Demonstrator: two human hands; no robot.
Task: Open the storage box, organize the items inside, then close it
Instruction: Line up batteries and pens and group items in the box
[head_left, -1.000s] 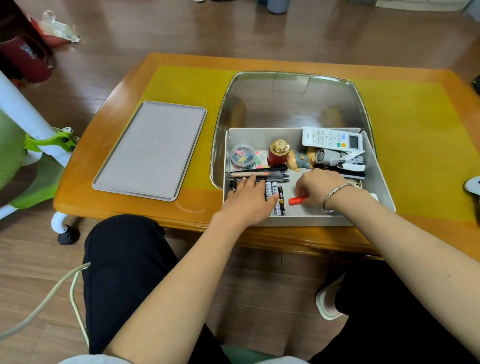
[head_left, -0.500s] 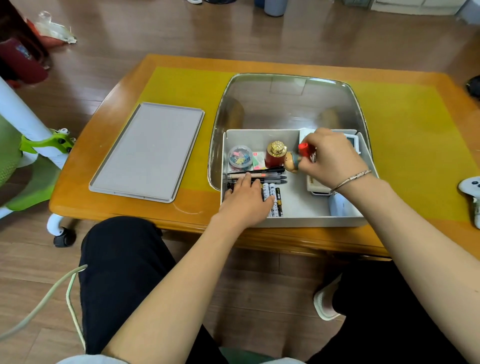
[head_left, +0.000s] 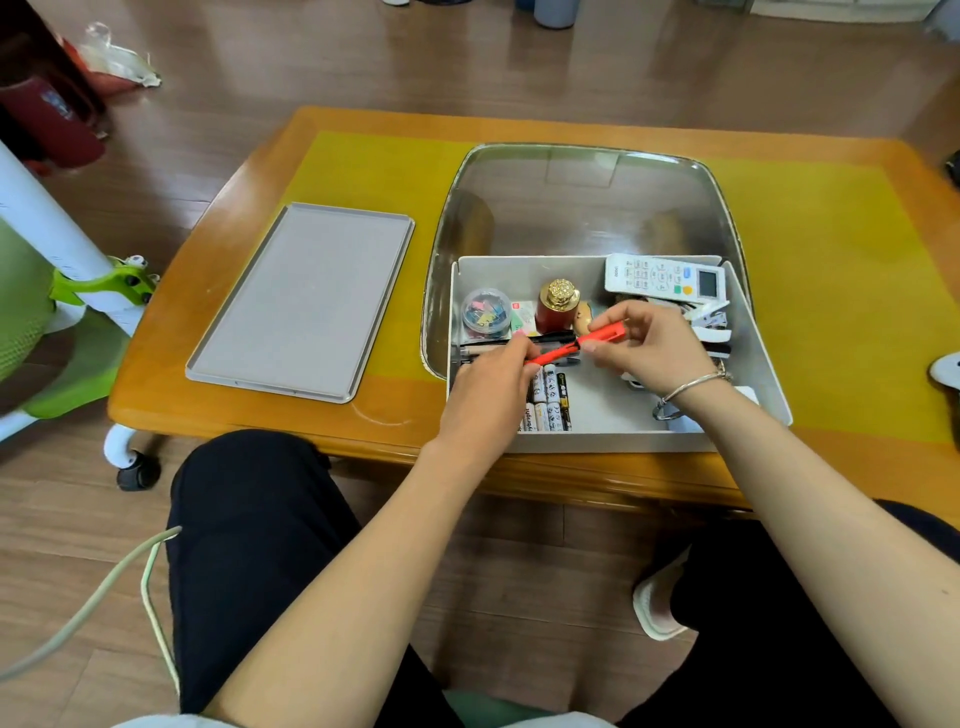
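Item: red pen (head_left: 576, 344), held over the middle of the open storage box (head_left: 756, 358), slanting up toward my right. My left hand (head_left: 488, 387) pinches its lower end, my right hand (head_left: 644, 345) pinches its upper end; both sets of fingers are curled round it.

Box: grey, on the near edge of the wooden table (head_left: 249, 176), its lid (head_left: 301, 301) lying flat well to the left.

Contents, left to right along the back: round tub of coloured clips (head_left: 485, 310), dark red bottle with gold cap (head_left: 557, 306), white remote (head_left: 665, 275) propped on the back right corner. Black pens (head_left: 550, 339) lie crosswise just under the red pen; batteries (head_left: 548, 400) lie in a row below it, beside my left hand.

Right wrist: silver bracelet (head_left: 696, 384).
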